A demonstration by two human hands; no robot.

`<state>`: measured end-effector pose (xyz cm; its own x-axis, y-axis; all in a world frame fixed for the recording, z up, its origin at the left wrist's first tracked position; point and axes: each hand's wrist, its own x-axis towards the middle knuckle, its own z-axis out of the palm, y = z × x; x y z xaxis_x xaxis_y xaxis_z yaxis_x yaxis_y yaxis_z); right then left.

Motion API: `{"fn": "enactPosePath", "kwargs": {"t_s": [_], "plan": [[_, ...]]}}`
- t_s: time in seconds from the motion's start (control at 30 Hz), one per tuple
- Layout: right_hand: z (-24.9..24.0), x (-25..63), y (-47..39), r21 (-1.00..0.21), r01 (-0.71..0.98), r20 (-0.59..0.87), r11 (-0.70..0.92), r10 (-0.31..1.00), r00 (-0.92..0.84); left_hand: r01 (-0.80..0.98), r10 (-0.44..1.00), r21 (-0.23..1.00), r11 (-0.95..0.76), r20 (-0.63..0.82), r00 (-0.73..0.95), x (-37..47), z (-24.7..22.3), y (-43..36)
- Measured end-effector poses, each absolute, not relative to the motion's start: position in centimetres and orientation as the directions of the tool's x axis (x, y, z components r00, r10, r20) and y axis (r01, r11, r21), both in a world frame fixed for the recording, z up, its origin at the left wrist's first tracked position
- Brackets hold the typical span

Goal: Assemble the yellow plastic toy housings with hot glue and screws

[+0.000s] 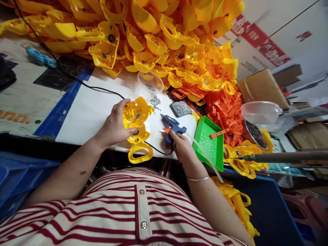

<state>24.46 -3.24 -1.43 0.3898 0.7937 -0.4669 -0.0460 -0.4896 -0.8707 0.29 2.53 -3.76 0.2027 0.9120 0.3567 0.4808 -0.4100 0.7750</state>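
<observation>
Head view: curved glossy shell (142, 120), glue gun (172, 123)

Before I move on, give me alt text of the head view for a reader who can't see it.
A person's left hand holds an open yellow shell with wires inside, and the right hand grips a blue glue gun over a white work surface. More yellow shells are heaped beyond; a green tray sits at right.

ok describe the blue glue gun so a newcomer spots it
From the heap of yellow plastic shells, come down to the flat white sheet. Over it, left of the shallow green tray, the right hand holds the blue plastic glue gun. Unlike its neighbours, it has a pointed nozzle and a long whitish stick behind.
</observation>
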Motion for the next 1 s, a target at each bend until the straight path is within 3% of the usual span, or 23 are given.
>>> {"fn": "enactPosePath", "kwargs": {"t_s": [0.07,0.13,0.23,0.3,0.4,0.47,0.53,0.63,0.7,0.77,0.87,1.0], "plan": [[-1.3,25.3,-4.1,-0.822,0.185,-0.419,-0.539,0.792,0.445,0.478,0.912,0.776,-0.410,0.359,0.200,0.0,-3.9,2.4],[-1.3,26.0,-4.9,-0.711,0.489,-0.275,-0.506,0.840,0.468,0.474,0.911,0.778,-0.412,0.358,0.204,-0.1,-4.1,2.3],[-1.3,25.6,-5.6,-0.563,0.796,0.017,-0.223,0.960,0.281,0.477,0.914,0.780,-0.405,0.350,0.204,0.0,-4.3,2.0],[-0.7,23.9,-5.4,-0.568,0.822,0.143,0.045,0.989,0.045,0.489,0.922,0.782,-0.387,0.332,0.199,0.3,-4.3,1.8],[1.2,20.3,-4.3,-0.516,0.752,0.236,0.410,0.912,-0.336,0.502,0.935,0.788,-0.356,0.297,0.196,0.7,-4.1,1.4],[2.9,18.3,-3.4,-0.385,0.770,0.162,0.508,0.859,-0.486,0.498,0.936,0.793,-0.351,0.286,0.204,0.8,-4.1,1.2],[4.4,17.1,-2.6,-0.279,0.796,-0.001,0.536,0.829,-0.559,0.487,0.934,0.797,-0.357,0.288,0.213,0.9,-4.1,1.1],[5.5,16.9,-1.7,-0.267,0.804,-0.114,0.532,0.811,-0.574,0.480,0.933,0.801,-0.357,0.281,0.224,0.9,-4.2,1.0],[5.5,17.4,-1.2,-0.393,0.793,-0.051,0.465,0.850,-0.524,0.481,0.936,0.805,-0.346,0.265,0.230,0.9,-4.2,1.0],[5.2,18.0,-0.6,-0.602,0.728,-0.007,0.327,0.910,-0.415,0.479,0.938,0.811,-0.337,0.247,0.242,0.9,-4.2,1.1],[5.0,19.0,0.6,-0.852,0.523,-0.146,0.010,0.956,-0.256,0.472,0.937,0.819,-0.326,0.216,0.274,1.0,-4.3,1.3],[5.1,20.2,1.9,-0.922,0.302,-0.310,-0.244,0.930,-0.196,0.474,0.937,0.823,-0.313,0.188,0.293,0.8,-4.5,1.5]]}}
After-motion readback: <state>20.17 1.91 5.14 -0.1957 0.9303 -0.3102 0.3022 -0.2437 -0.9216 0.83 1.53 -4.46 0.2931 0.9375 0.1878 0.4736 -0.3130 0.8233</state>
